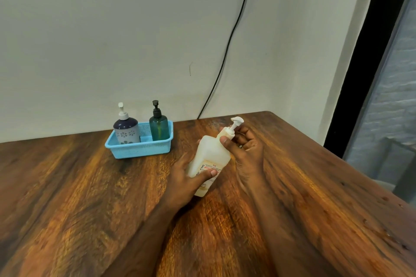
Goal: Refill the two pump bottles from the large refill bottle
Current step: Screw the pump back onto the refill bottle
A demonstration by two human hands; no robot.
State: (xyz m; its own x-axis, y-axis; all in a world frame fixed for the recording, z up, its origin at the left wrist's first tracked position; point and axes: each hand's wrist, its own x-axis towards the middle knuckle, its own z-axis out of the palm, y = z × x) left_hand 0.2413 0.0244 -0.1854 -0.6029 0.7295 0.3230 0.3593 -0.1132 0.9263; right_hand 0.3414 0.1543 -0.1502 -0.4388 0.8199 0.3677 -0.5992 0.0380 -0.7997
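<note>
1 large refill bottle (210,159), tilted over the wooden table (90,198): left hand (191,175) grips body, right hand (245,146) grips pump collar. 2 pump bottles upright in 1 blue basket (126,152): navy floral (126,129), green (159,127).

Single view, worn on my head: looks forward and down over the wooden table (78,198), wall (112,29) filling the upper frame, my hands close at centre.

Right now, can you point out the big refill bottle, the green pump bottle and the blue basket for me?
large refill bottle (208,153): head view, on its pale upper body.
green pump bottle (159,129): head view, on its teal-green body.
blue basket (139,150): head view, on its front wall.
</note>
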